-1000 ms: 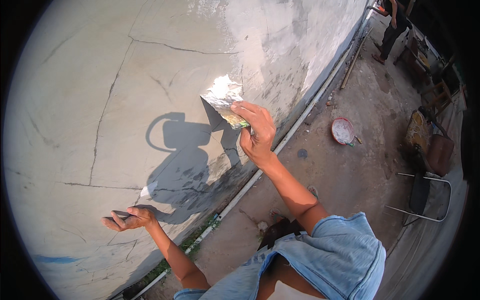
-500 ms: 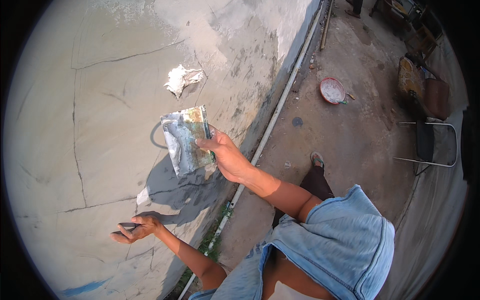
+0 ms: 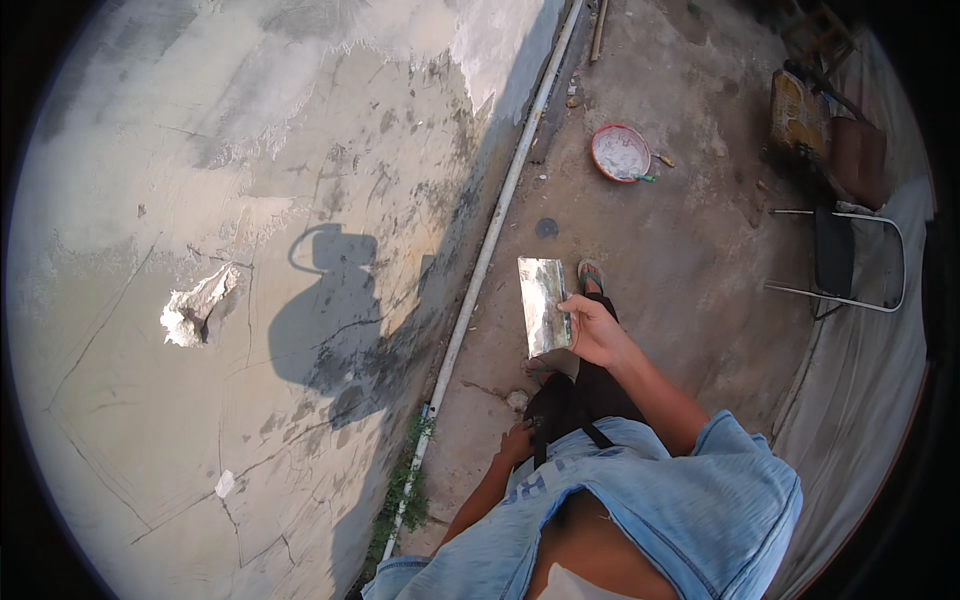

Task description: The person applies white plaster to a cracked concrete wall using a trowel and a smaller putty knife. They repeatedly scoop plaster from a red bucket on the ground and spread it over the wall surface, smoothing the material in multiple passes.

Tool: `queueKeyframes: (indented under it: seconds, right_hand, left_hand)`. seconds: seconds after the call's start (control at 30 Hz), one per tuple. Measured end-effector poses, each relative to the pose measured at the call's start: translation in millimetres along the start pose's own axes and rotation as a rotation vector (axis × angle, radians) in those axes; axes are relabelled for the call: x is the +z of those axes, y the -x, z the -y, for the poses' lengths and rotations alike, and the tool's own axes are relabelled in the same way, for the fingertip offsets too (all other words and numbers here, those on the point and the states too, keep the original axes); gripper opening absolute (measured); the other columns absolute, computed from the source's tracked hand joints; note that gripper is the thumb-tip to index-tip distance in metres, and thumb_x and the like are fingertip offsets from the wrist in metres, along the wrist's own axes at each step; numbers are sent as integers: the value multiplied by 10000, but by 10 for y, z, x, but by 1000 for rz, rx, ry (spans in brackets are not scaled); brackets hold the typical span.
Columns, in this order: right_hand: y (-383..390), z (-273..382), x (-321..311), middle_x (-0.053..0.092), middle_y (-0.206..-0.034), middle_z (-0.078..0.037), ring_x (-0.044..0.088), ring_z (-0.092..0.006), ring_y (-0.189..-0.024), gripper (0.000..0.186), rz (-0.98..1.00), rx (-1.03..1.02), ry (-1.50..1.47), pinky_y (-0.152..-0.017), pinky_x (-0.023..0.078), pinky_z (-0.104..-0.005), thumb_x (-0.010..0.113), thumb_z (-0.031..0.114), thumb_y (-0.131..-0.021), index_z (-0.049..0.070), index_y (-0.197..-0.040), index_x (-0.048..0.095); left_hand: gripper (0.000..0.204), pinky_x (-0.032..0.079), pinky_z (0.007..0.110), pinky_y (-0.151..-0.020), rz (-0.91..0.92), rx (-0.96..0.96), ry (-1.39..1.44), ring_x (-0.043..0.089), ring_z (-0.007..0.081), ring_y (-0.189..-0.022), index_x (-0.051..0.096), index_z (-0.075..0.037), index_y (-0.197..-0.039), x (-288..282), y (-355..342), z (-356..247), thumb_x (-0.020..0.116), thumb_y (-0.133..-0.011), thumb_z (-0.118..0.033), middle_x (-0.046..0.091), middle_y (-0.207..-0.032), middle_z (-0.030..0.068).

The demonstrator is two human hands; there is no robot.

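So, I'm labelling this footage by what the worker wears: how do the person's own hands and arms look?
The right hand and left hand wear no gloves. The arms are bare below short, loose sleeves of faded light-blue cloth. No watch shows on the right; the left is too shadowed for detail.

Head view: left fisheye of side-by-side pair, worn on person's head. Looked steeply down, upright, unmirrored; wide field, straight edges bending toward rim. Shirt filled lower edge, nearest lens. Right hand sat a little farther off, right of centre; left hand lower, beside shirt. Wall took left side, ground right. Basin and chair lay well beyond shirt.
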State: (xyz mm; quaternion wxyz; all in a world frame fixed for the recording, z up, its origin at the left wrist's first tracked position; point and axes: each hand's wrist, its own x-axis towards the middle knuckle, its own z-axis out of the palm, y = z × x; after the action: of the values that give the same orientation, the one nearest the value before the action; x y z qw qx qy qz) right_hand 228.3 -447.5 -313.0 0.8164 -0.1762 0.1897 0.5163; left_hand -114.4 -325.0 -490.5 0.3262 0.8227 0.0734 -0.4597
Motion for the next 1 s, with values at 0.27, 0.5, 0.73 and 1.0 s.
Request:
queueKeyframes:
  seconds: [0.27,0.5,0.73,1.0]
  right_hand:
    - [-320,1668,-382,647,-1171,-95,635,-195,-1066,357,-158,-234,87,-986,468,-384,443,161,-952,0,-1264,509]
    - [-820,2736,-585,654,-1174,-75,642,-160,-1053,324,-138,-299,149,-975,475,-360,480,181,-970,20,-1247,525]
    - [-1627,2914,-919,621,-1205,-76,622,-140,-1057,335,-245,-394,254,-942,496,-340,546,145,-958,31,-1270,503]
    - [-3645,2205,-2361,660,-1124,-56,630,-124,-978,274,-288,-714,280,-869,484,-289,581,140,-968,27,-1217,577]
  left_hand:
    - [355,443,405,-722,-208,13,735,590,327,-809,477,-15,-947,-858,-451,-1677,421,-1031,-355,564,-877,190]
    - [399,448,319,-722,28,38,870,546,179,-833,509,-41,-1081,-322,-1541,-2353,611,-941,-400,561,-840,121]
    - [219,446,332,-710,771,133,1451,515,161,-797,540,-61,-1044,-1309,-743,-2078,589,-943,-249,539,-803,110]
    - [181,484,463,-744,125,176,415,631,408,-814,557,-92,-1061,-978,-2241,-661,555,-935,-223,627,-801,181]
